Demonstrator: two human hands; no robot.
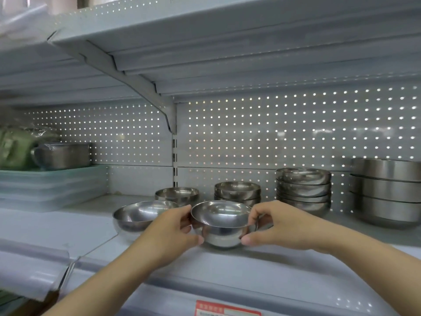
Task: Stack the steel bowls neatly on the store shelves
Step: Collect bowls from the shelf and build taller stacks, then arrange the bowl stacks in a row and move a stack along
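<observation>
Left hand (pixel 173 226) and right hand (pixel 271 224) pinch 1 round, shiny steel bowl (pixel 222 226) (mirror-smooth).

Glossy mirror-smooth steel bowl (pixel 222 226), matt grey painted metal shelf (pixel 227 265), translucent plastic trays (pixel 52 188)

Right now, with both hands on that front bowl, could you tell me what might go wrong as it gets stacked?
1. The left hand and right hand only pinch the held bowl at its smooth rim, so it might slip.
2. The loose bowl sits close beside the left hand; a sideways move could knock it.
3. The tall stack looks uneven, and adding a bowl could tilt it.
</observation>
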